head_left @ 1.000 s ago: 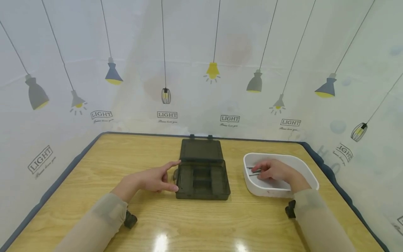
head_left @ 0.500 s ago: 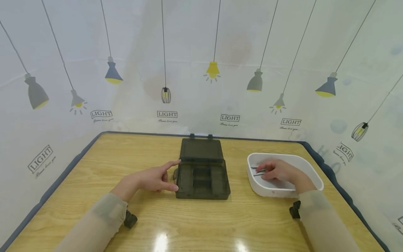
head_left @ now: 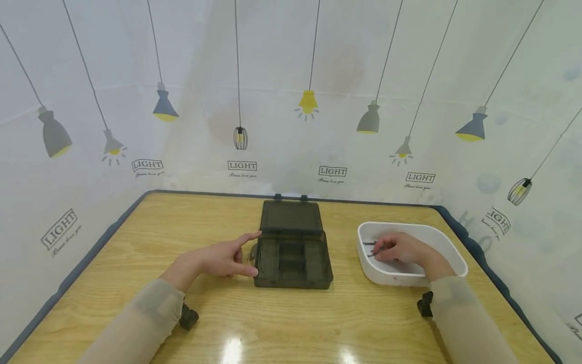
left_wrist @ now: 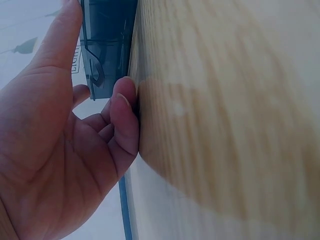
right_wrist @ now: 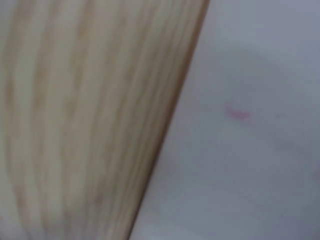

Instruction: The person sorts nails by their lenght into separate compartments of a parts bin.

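A dark translucent plastic box (head_left: 292,270) lies with its lid (head_left: 291,216) thrown back, showing compartments inside. One thin metal rod (head_left: 261,262) rests in its left compartment. My left hand (head_left: 218,258) spreads its straight thumb and index finger against the box's left side; its other fingers are bent near the table in the left wrist view. On the right, my right hand (head_left: 402,250) reaches into a white tray (head_left: 443,253), fingertips together on a thin dark metal rod (head_left: 372,253). Another thin rod (head_left: 369,243) lies beside it, partly hidden by the fingers.
The wooden table (head_left: 291,323) has a dark blue edge and meets a printed lamp-pattern backdrop (head_left: 282,60) behind. The right wrist view shows only wood grain and the tray's blurred outer wall (right_wrist: 240,165), with a pink mark.
Between the first two frames the tray and right hand shifted slightly right. Since then the right fingers have drawn together and the nearer rod has shifted at their tips. The left hand stays put.
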Demonstrator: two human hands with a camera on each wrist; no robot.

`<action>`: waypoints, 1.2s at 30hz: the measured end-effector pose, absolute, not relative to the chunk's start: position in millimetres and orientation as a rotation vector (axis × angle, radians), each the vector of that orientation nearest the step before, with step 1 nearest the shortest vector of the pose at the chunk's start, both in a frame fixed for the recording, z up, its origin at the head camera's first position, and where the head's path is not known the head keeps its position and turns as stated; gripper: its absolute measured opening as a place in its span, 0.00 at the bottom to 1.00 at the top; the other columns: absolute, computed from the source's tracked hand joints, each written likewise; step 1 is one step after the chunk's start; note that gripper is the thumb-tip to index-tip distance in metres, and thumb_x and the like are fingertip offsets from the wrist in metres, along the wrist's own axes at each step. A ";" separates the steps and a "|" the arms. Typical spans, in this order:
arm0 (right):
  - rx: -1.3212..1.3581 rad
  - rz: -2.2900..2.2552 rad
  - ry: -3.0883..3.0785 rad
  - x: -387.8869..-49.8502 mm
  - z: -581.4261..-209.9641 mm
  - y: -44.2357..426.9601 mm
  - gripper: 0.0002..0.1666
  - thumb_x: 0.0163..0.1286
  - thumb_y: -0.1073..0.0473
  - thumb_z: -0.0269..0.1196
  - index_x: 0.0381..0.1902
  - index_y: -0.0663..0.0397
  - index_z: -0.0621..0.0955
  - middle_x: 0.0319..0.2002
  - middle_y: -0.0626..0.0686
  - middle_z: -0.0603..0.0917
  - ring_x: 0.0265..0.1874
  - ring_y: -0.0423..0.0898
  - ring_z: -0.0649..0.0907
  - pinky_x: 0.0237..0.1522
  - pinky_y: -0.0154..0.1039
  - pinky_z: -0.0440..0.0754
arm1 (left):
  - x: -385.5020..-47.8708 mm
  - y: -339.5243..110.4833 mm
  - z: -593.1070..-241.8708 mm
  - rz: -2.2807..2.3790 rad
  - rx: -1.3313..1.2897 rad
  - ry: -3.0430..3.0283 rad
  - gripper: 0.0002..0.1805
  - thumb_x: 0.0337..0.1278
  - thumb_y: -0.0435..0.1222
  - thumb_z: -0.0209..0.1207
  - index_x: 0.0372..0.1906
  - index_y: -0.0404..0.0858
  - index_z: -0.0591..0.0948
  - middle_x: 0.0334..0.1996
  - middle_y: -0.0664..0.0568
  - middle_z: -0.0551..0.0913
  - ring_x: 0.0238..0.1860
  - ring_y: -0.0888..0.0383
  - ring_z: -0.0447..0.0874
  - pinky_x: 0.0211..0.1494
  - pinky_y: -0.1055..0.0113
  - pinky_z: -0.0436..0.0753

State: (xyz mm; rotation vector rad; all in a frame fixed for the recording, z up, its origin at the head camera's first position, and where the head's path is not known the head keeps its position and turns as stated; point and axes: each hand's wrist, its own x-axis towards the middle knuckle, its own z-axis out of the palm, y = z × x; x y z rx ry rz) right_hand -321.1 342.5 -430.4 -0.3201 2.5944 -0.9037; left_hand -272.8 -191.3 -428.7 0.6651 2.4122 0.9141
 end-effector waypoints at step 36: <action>-0.344 -0.895 2.729 -313.3 -411.6 340.1 0.17 0.81 0.49 0.69 0.60 0.49 0.89 0.52 0.52 0.89 0.46 0.49 0.81 0.47 0.42 0.81 | -273.0 -191.8 -428.5 0.941 0.666 2.384 0.59 0.71 0.57 0.71 0.92 0.60 0.45 0.31 0.47 0.84 0.27 0.55 0.78 0.35 0.59 0.78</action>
